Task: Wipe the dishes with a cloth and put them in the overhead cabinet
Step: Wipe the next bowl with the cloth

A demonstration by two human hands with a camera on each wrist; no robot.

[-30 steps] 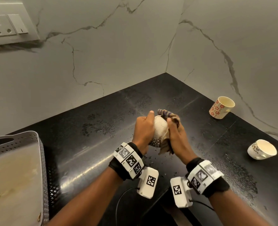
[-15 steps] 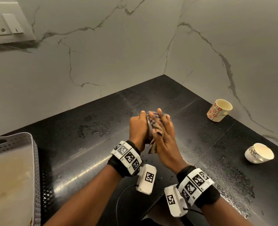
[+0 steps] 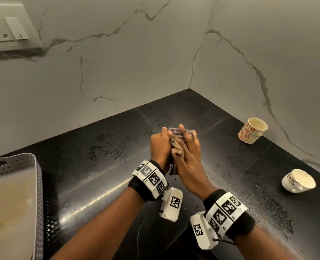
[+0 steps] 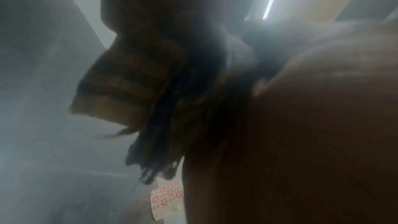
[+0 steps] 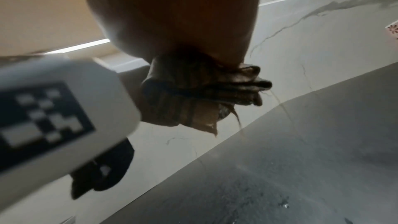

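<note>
Over the black counter (image 3: 99,166) my two hands meet around a checked cloth (image 3: 176,133). My left hand (image 3: 160,145) is curled around the bundle from the left; the cup it held a second ago is hidden under cloth and fingers. Across the cloth lies my right hand (image 3: 188,147), fingers wrapped over the top, squeezing it against the cup. Folds of the cloth (image 5: 193,91) hang below my right palm in the right wrist view. In the blurred left wrist view the cloth (image 4: 133,81) bunches beside my palm.
A red-flowered mug (image 3: 252,133) stands at the right wall, also seen as the mug (image 4: 167,197). A white cup (image 3: 298,181) lies tilted nearer on the right. A grey perforated tray (image 3: 24,164) sits at the left edge. A wall socket (image 3: 7,29) is top left. Water spots dot the counter.
The white cup, visible between my hands a second ago, is now covered. My right hand has slid over the top of the cloth and turned against the left hand.
</note>
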